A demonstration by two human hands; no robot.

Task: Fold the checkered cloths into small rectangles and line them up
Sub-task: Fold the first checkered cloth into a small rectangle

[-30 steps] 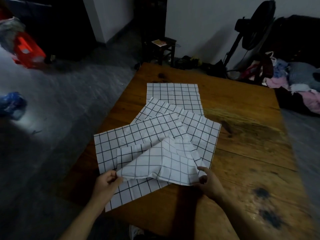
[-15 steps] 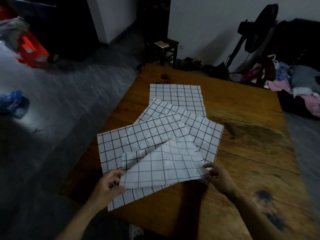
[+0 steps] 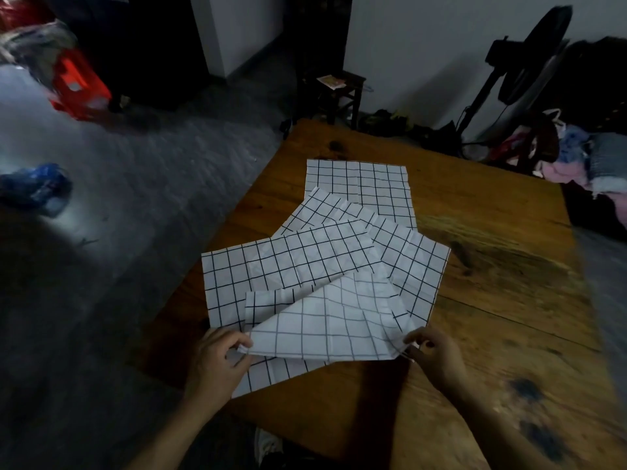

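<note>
Several white cloths with a black grid lie fanned and overlapping on a wooden table (image 3: pixel 509 273). The nearest cloth (image 3: pixel 325 327) is lifted at its near edge, its paler underside facing me. My left hand (image 3: pixel 217 361) pinches its left corner and my right hand (image 3: pixel 437 357) pinches its right corner, the edge stretched between them. Beneath it lies a wide cloth (image 3: pixel 288 262) that runs to the table's left edge. Another cloth (image 3: pixel 414 262) lies to the right and a flat one (image 3: pixel 359 184) lies farthest away.
The table's left edge drops to a grey floor (image 3: pixel 135 205). A small dark stool (image 3: pixel 336 93) stands beyond the far end. A black fan (image 3: pixel 529 72) and a pile of clothes (image 3: pixel 583 161) stand at the back right. A red item (image 3: pixel 78 86) lies on the floor.
Both hands have drawn the top cloth's near edge toward me and stretched it wider. The raised flap has flattened and covers more of the cloth beneath.
</note>
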